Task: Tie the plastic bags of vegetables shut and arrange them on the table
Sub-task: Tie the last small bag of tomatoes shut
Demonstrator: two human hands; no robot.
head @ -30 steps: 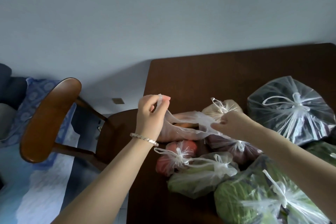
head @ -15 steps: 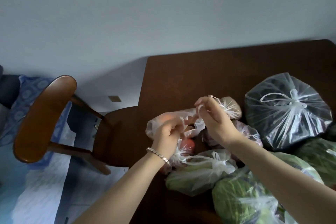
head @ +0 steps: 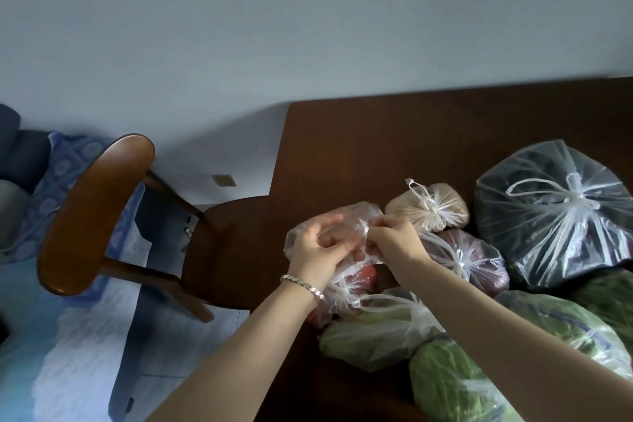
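A clear plastic bag [head: 359, 216] with something pale orange inside lies near the left edge of the dark wooden table [head: 376, 140]. My left hand [head: 317, 250] and my right hand [head: 394, 238] meet over its top, each pinching one of its handles. Around it lie several tied bags: a tan one [head: 428, 211], a purple one [head: 479, 260], a large dark one [head: 555, 216], a red one [head: 346, 295] under my left wrist, a pale green one [head: 373, 336] and leafy green ones [head: 452, 384].
A wooden chair [head: 92, 212] stands just left of the table, its seat [head: 229, 250] tucked against the table edge. Beyond it a blue patterned cloth [head: 58, 181] lies on furniture. The far half of the table shows bare wood, with a grey wall behind.
My hands were spread apart, pulling the bag's handles taut. They came together over the bag and now work the handles close above it.
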